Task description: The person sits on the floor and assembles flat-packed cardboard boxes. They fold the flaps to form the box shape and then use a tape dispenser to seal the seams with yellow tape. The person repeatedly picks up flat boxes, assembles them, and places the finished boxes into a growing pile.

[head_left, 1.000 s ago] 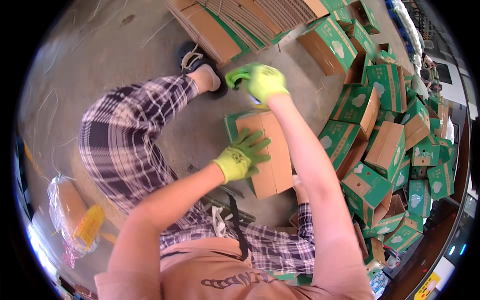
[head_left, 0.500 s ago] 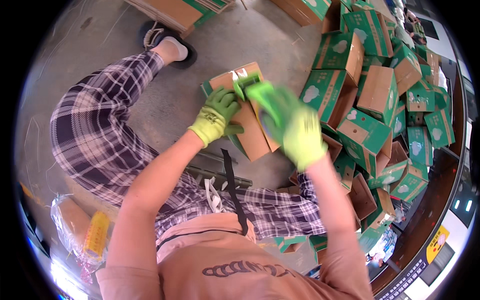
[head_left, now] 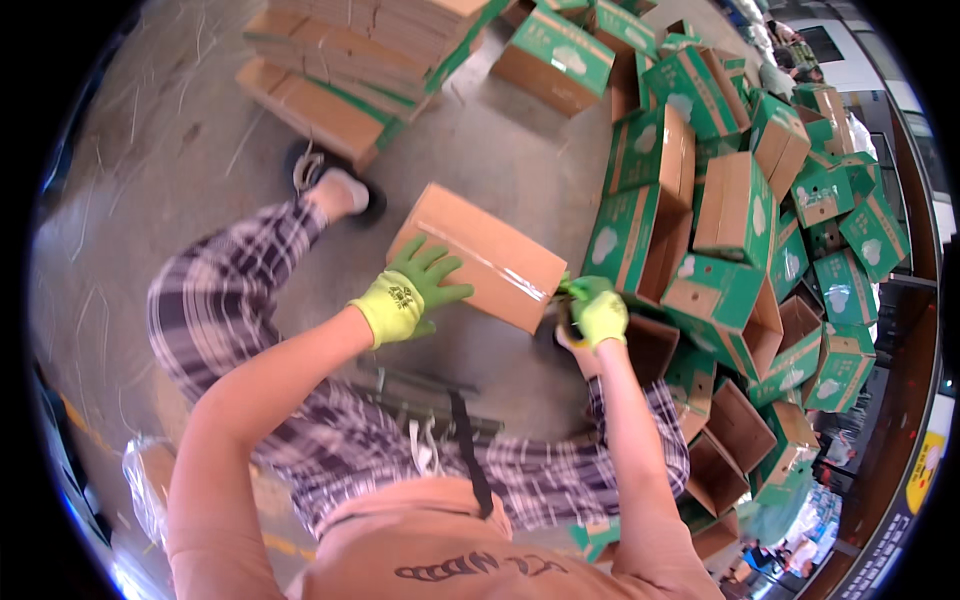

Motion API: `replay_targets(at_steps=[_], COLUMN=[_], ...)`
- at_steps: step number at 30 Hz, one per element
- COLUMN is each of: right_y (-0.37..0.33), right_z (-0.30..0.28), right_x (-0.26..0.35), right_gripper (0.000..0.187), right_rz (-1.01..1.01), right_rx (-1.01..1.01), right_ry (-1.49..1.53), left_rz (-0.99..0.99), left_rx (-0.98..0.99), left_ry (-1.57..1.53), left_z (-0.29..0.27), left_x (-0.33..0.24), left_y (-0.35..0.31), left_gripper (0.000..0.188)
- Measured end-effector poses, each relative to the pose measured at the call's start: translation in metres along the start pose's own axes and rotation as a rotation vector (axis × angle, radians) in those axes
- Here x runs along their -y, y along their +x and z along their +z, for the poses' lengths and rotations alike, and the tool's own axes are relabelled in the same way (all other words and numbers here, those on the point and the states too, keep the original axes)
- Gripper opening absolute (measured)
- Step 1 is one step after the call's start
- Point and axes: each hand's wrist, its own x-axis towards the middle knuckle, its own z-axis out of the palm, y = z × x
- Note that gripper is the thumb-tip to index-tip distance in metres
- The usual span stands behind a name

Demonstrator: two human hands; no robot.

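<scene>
Box (head_left: pixel 482 245) lies on the floor (head_left: pixel 300 275) in front of your lap, a broad brown face up, its long sides slanting from upper left down to lower right. Clear tape (head_left: pixel 522 277) shines along the middle seam toward the right end. Your left hand (head_left: pixel 408 290), in a yellow-green glove, is open with the fingers spread; fingertips rest over the near left part of the brown face, the thumb stands out past the near edge, and nothing is gripped. Your right hand (head_left: pixel 598 308), gloved likewise, is curled at the right end, just beside the corner, around a tape dispenser (head_left: pixel 569 322); the glove hides most of it, so you cannot tell here whether its edge touches the cardboard. Your plaid trousers (head_left: pixel 225 290) spread to either side, one dark shoe (head_left: pixel 374 203) showing beyond the upper left corner. Farther ahead, a stack of flattened cardboard (head_left: pixel 330 105) sits upper left, with a separate green carton (head_left: pixel 560 55) to its right. Along your right side, green-and-brown cartons (head_left: pixel 735 215) lie heaped at odd angles, several open-mouthed. A plastic-wrapped bundle (head_left: pixel 150 490) lies at lower left, partly behind your arm.
</scene>
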Motion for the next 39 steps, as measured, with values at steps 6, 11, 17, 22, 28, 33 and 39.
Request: replay_targets(at_steps=[6, 11, 17, 22, 28, 33, 39], right_y=[0.152, 0.257, 0.255, 0.065, -0.143, -0.051, -0.057], right_z=[-0.071, -0.019, -0.042, -0.108, 0.060, 0.131, 0.113], right_x=[0.070, 0.155, 0.152, 0.113, 0.065, 0.032, 0.082], right_gripper=[0.035, 0.034, 0.032, 0.029, 0.035, 0.025, 0.038], right_rz=[-0.266, -0.058, -0.115, -0.499, -0.083, -0.015, 0.236], right_rx=[-0.180, 0.543, 0.825, 0.160, -0.148, -0.397, -0.024], right_ry=[0.176, -0.246, -0.491, -0.175, 0.160, 0.098, 0.532], left_rz=[-0.371, -0.406, -0.363, -0.407, -0.380, -0.201, -0.607], left_rx=[-0.285, -0.242, -0.279, -0.300, -0.272, -0.080, 0.088], left_ry=[-0.042, -0.176, -0.187, -0.177, -0.111, 0.020, -0.799], left_z=[0.046, 0.055, 0.057, 0.057, 0.053, 0.013, -0.013], left_x=[-0.007, -0.044, -0.047, -0.032, -0.035, -0.058, 0.072], left_y=[0.045, 0.053, 0.069, 0.062, 0.052, 0.078, 0.093], left_gripper=[0.069, 0.065, 0.060, 0.065, 0.068, 0.057, 0.071])
